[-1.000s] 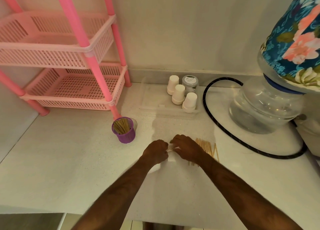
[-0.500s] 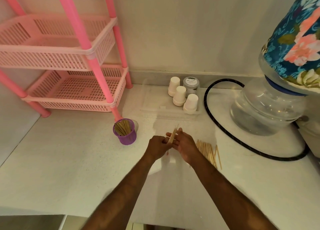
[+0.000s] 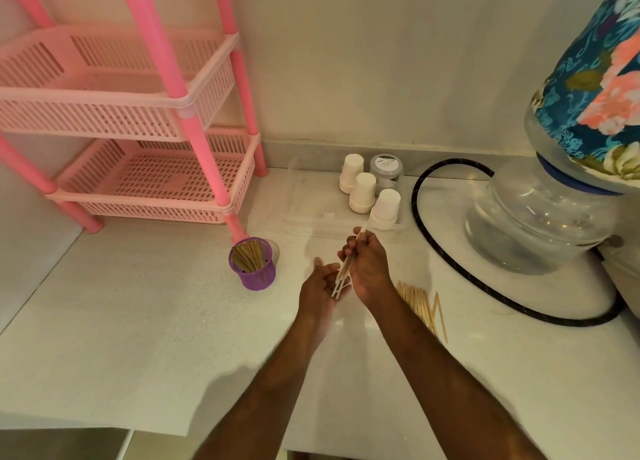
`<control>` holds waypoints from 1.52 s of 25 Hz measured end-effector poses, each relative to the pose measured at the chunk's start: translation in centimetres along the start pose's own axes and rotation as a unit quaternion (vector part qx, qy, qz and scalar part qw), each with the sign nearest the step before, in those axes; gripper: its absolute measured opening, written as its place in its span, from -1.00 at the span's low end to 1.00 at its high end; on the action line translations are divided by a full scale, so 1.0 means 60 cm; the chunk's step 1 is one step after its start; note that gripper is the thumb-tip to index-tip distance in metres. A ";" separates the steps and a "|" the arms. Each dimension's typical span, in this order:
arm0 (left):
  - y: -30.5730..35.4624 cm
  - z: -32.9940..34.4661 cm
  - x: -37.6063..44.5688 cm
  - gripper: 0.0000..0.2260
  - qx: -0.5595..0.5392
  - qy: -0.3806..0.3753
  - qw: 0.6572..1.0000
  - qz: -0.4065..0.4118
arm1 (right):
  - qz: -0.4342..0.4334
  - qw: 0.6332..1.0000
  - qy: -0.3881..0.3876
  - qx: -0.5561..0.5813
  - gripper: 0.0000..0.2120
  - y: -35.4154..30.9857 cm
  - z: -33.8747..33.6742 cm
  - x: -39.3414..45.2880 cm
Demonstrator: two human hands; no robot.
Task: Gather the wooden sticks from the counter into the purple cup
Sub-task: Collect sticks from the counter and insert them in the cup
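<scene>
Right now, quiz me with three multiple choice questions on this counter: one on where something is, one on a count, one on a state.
1. Where does the purple cup stand?
A. by the pink rack's front leg
B. inside the rack's lower basket
C. beside the water jug

2. How many white paper cup stacks stand upside down by the wall?
A. one
B. three
C. five

3. What is the right hand doing?
A. resting flat on the counter
B. holding a few wooden sticks
C. lifting the cup

Answers: 1 A, it sits at the pink rack leg's foot. 2 B, three show beside the grey jar. 3 B, its fingers curl round sticks above the open left hand.
</scene>
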State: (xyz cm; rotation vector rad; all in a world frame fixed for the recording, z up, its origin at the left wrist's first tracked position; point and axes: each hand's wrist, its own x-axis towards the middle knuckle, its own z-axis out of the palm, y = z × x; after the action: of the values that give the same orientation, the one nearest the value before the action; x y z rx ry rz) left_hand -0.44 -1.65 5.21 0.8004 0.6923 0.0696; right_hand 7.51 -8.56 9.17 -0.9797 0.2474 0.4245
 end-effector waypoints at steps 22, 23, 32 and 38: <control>0.008 0.047 -0.025 -0.41 -0.266 -0.016 0.963 -0.028 | -0.026 0.996 -0.042 -0.068 -0.72 0.001 0.044 -0.054; 0.008 0.047 -0.025 -0.42 -0.261 -0.014 0.965 -0.028 | -0.030 0.996 -0.037 -0.072 -0.72 0.001 0.047 -0.056; 0.007 0.039 -0.027 -0.63 -0.120 -0.013 0.992 0.047 | -0.039 0.998 -0.039 -0.038 -0.58 -0.002 0.053 -0.050; 0.015 0.010 -0.025 -0.82 0.043 -0.040 0.987 0.153 | -0.080 0.995 -0.033 0.038 -0.52 -0.015 0.051 -0.025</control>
State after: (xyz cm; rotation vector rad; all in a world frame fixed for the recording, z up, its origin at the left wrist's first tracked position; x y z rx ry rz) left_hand -1.08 -1.88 6.97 0.9833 0.4953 0.2849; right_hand 6.61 -6.79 12.07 -0.9012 0.1232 0.2977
